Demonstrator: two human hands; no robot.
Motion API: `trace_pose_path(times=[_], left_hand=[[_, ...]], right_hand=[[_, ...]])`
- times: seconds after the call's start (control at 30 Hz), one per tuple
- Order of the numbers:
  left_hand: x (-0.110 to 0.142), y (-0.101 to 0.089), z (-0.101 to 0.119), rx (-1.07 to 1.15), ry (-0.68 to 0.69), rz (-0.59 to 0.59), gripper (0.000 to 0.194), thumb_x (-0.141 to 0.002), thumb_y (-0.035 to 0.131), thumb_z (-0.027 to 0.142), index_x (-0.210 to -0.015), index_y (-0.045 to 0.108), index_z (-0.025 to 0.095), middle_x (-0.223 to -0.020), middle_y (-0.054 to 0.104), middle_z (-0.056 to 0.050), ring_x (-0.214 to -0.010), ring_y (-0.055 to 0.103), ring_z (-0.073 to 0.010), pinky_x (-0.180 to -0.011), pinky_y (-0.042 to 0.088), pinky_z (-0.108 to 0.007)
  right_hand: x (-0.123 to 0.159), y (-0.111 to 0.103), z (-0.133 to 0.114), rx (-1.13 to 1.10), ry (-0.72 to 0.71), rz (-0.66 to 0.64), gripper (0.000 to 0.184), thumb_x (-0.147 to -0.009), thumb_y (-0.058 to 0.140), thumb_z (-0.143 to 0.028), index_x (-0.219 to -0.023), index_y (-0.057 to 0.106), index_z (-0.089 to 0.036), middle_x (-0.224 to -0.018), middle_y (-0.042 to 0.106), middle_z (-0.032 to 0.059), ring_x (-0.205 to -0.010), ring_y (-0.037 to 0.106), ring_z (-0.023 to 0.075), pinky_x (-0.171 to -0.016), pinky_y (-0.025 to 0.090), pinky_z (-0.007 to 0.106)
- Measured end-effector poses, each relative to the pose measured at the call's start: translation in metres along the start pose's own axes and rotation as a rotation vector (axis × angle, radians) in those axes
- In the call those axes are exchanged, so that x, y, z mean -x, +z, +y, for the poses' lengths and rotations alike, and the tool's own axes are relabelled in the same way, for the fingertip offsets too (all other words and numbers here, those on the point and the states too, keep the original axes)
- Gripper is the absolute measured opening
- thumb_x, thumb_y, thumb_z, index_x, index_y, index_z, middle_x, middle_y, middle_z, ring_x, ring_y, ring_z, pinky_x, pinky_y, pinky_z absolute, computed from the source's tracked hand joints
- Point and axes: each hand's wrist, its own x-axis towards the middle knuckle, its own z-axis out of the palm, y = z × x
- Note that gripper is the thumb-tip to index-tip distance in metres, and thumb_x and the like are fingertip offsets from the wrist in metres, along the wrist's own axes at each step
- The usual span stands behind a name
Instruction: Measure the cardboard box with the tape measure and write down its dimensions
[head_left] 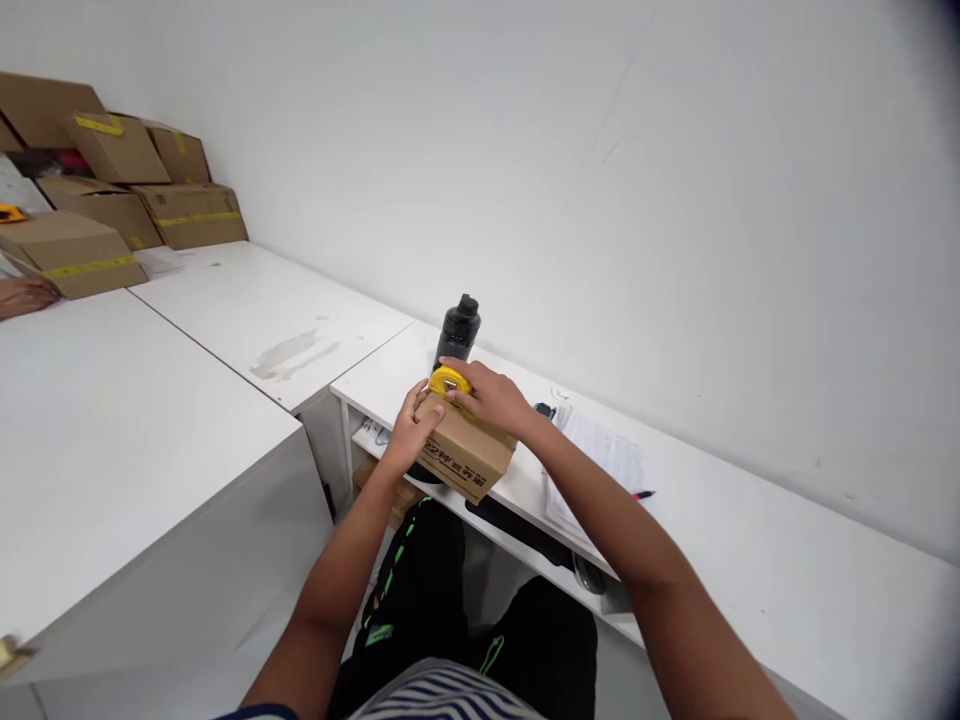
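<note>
A small brown cardboard box (469,440) with dark printing on its side rests at the front edge of the white desk, tilted in view. My left hand (411,430) grips its left end, thumb on the top face and fingers behind. Over the box's top, my right hand (491,395) is closed round a roll of yellow tape (444,379), held against the far left edge. A bit of yellow shows along the box top under my right fingers. Just behind the roll stands a black bottle (458,330), partly covered by my hand.
Papers (600,455) and a red-and-black pen (643,494) lie on the desk (750,540) to the right. A shelf runs below the desktop. Taped cardboard boxes (199,215) are stacked far left on another white table (135,400), with another person's hand (28,296) beside them.
</note>
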Motion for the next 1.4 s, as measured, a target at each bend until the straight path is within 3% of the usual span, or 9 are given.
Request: trace_pose_path(times=[0.13,0.33,0.5,0.63,0.83,0.93,1.2,1.3,1.4], left_hand=[[0.004,0.006,-0.002,0.046,0.029,0.008,0.058,-0.086,0.063,0.038,-0.139,0.053,0.021,-0.143,0.056,-0.010,-0.126,0.056,-0.0252,-0.107,0.042,-0.036],[0.010,0.006,0.005,-0.010,-0.039,0.068,0.050,-0.085,0.062,0.038,-0.128,0.063,0.014,-0.125,0.068,-0.011,-0.112,0.064,-0.0259,-0.099,0.048,-0.038],[0.009,0.002,0.009,-0.074,-0.045,0.043,0.049,-0.084,0.061,0.039,-0.126,0.065,0.015,-0.125,0.069,-0.011,-0.110,0.065,-0.0256,-0.099,0.049,-0.038],[0.006,0.003,0.009,-0.118,-0.046,0.069,0.049,-0.084,0.060,0.040,-0.125,0.066,0.015,-0.123,0.070,-0.010,-0.106,0.066,-0.0249,-0.096,0.051,-0.037],[0.001,0.003,0.005,-0.193,0.010,0.095,0.048,-0.082,0.060,0.042,-0.122,0.068,0.016,-0.122,0.070,-0.009,-0.108,0.065,-0.0248,-0.098,0.050,-0.037],[-0.004,0.004,0.005,-0.217,0.045,0.098,0.049,-0.082,0.060,0.043,-0.123,0.068,0.016,-0.125,0.069,-0.009,-0.112,0.064,-0.0254,-0.101,0.048,-0.037],[-0.009,0.003,0.002,-0.223,0.059,0.119,0.052,-0.079,0.064,0.045,-0.122,0.068,0.016,-0.127,0.068,-0.009,-0.119,0.060,-0.0271,-0.105,0.044,-0.039],[-0.009,0.004,0.001,-0.214,0.045,0.137,0.053,-0.077,0.065,0.045,-0.121,0.069,0.015,-0.127,0.068,-0.010,-0.119,0.060,-0.0276,-0.106,0.044,-0.040],[-0.010,0.004,0.000,-0.214,0.045,0.135,0.054,-0.078,0.065,0.046,-0.122,0.068,0.015,-0.126,0.069,-0.010,-0.117,0.061,-0.0272,-0.105,0.045,-0.040]], right_hand=[[-0.013,-0.006,-0.003,0.130,-0.033,-0.133,0.051,-0.097,0.046,-0.035,-0.147,0.040,-0.031,-0.123,0.061,0.0098,-0.096,0.063,0.0253,-0.078,0.048,0.034],[-0.007,-0.019,-0.004,0.100,-0.080,-0.208,0.049,-0.096,0.047,-0.035,-0.144,0.040,-0.033,-0.121,0.061,0.0089,-0.091,0.064,0.0237,-0.077,0.047,0.034],[0.017,-0.029,-0.001,0.137,-0.017,-0.211,0.053,-0.096,0.047,-0.035,-0.147,0.036,-0.033,-0.117,0.062,0.0094,-0.093,0.065,0.0254,-0.078,0.049,0.036],[0.057,-0.044,0.014,0.100,0.040,-0.211,0.052,-0.096,0.048,-0.038,-0.146,0.037,-0.035,-0.118,0.064,0.0079,-0.091,0.067,0.0242,-0.078,0.052,0.038],[0.144,-0.056,0.055,0.003,0.141,-0.056,0.051,-0.096,0.049,-0.045,-0.145,0.040,-0.037,-0.135,0.061,0.0065,-0.104,0.067,0.0258,-0.083,0.057,0.041],[0.169,-0.052,0.067,-0.005,0.135,0.015,0.053,-0.096,0.049,-0.044,-0.147,0.038,-0.036,-0.136,0.061,0.0057,-0.111,0.066,0.0258,-0.088,0.056,0.042],[0.169,-0.039,0.071,0.021,0.088,0.139,0.059,-0.095,0.051,-0.043,-0.151,0.035,-0.032,-0.137,0.061,0.0075,-0.104,0.068,0.0261,-0.084,0.057,0.043],[0.164,-0.034,0.065,0.024,0.088,0.171,0.062,-0.094,0.053,-0.048,-0.149,0.038,-0.026,-0.120,0.071,0.0093,-0.084,0.070,0.0241,-0.075,0.057,0.040],[0.161,-0.029,0.059,0.056,0.074,0.216,0.062,-0.094,0.051,-0.051,-0.148,0.041,-0.022,-0.102,0.074,0.0091,-0.078,0.070,0.0240,-0.070,0.055,0.037]])
